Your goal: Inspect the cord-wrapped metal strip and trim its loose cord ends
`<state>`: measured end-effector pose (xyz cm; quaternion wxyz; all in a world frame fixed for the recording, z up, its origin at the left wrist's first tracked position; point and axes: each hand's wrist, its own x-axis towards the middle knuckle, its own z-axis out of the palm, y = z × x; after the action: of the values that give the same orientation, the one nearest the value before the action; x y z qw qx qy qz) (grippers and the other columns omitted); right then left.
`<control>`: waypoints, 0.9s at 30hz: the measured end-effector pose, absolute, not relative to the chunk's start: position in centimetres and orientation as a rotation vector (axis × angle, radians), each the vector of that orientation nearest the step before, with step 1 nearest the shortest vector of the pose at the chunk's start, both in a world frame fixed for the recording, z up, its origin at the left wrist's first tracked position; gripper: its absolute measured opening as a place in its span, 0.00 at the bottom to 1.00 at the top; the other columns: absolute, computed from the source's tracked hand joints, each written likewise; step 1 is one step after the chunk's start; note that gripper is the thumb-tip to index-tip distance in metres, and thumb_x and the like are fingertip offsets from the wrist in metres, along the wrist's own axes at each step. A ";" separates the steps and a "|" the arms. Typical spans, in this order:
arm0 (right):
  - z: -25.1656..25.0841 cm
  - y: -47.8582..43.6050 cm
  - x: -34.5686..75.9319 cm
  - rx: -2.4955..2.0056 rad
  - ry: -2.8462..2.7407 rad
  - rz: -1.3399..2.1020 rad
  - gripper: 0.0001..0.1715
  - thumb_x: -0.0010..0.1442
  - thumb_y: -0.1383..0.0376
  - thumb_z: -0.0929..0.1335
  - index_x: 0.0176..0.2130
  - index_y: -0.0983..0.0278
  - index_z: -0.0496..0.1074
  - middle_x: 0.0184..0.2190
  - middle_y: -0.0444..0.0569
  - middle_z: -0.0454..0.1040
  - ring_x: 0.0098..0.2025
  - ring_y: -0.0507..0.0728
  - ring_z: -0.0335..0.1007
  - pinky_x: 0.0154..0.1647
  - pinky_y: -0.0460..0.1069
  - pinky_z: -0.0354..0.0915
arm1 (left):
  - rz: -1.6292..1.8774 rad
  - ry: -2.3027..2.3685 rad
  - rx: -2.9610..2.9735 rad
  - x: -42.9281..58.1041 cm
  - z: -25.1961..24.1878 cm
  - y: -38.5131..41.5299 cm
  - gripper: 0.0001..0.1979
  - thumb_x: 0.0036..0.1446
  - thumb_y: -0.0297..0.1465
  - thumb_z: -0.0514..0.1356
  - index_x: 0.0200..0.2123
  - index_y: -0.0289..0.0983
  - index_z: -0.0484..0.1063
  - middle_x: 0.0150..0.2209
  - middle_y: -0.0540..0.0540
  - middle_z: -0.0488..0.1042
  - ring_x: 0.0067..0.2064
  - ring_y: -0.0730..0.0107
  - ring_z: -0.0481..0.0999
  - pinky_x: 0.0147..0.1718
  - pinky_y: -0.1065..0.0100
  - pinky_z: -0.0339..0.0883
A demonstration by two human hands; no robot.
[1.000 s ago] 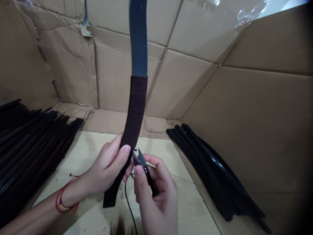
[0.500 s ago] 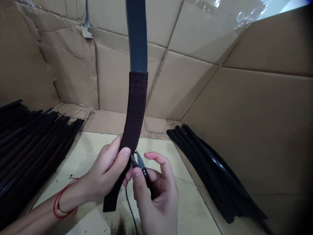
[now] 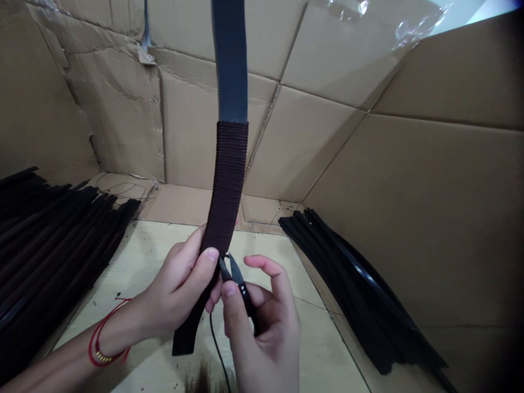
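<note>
My left hand (image 3: pixel 178 278) grips a long curved black strap (image 3: pixel 230 60) low down, and the strap rises upright past the top of the view. A dark brown woven sleeve (image 3: pixel 226 185) covers its middle, and its lower end hangs below my fist. My right hand (image 3: pixel 262 322) holds small black thread snips (image 3: pixel 236 278) between thumb and fingers. The blade tips sit at the strap's edge, by a short loose thread. A thin black cord (image 3: pixel 216 341) runs down beneath my hands.
Bundles of black strips lie on both sides: one stack (image 3: pixel 53 256) at left, another (image 3: pixel 360 284) at right. Cardboard walls (image 3: pixel 295 142) surround a pale wooden board (image 3: pixel 278 245). Dark fibre scraps (image 3: pixel 202 379) lie at the bottom edge.
The strap sits slightly higher and my left hand has shifted a little. The snips have moved left, closer to the strap's edge, and my right fingers have spread a little.
</note>
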<state>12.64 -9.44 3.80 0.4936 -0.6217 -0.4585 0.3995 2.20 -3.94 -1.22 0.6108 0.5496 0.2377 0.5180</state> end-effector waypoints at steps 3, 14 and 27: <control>3.6 -9.4 12.6 -1.500 -1.089 0.946 0.18 0.60 0.59 0.67 0.47 0.60 0.58 0.21 0.43 0.74 0.25 0.54 0.71 0.22 0.47 0.58 | 1.194 0.543 1.255 2.2 -1.2 -4.0 0.23 0.69 0.37 0.45 0.65 0.40 0.51 0.21 0.53 0.67 0.20 0.77 0.67 0.19 0.78 0.64; 3.4 -9.9 12.0 -1.369 -1.009 0.836 0.21 0.61 0.61 0.68 0.39 0.58 0.49 0.16 0.37 0.71 0.18 0.50 0.66 0.22 0.42 0.65 | 1.116 0.451 1.083 2.9 -1.6 -5.4 0.21 0.69 0.42 0.44 0.62 0.44 0.55 0.20 0.54 0.67 0.19 0.78 0.64 0.19 0.79 0.62; 1.9 -10.3 11.0 -1.407 -0.984 0.623 0.21 0.60 0.58 0.68 0.35 0.58 0.48 0.16 0.36 0.64 0.16 0.48 0.60 0.17 0.40 0.58 | 1.087 0.451 0.941 2.9 -1.0 -5.9 0.27 0.65 0.50 0.45 0.61 0.42 0.56 0.21 0.51 0.69 0.18 0.74 0.66 0.18 0.75 0.61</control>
<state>11.01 -10.29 1.92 0.6110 -0.6098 -0.4265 0.2701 2.94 -5.95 -1.03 0.7295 0.4273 0.2046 0.4934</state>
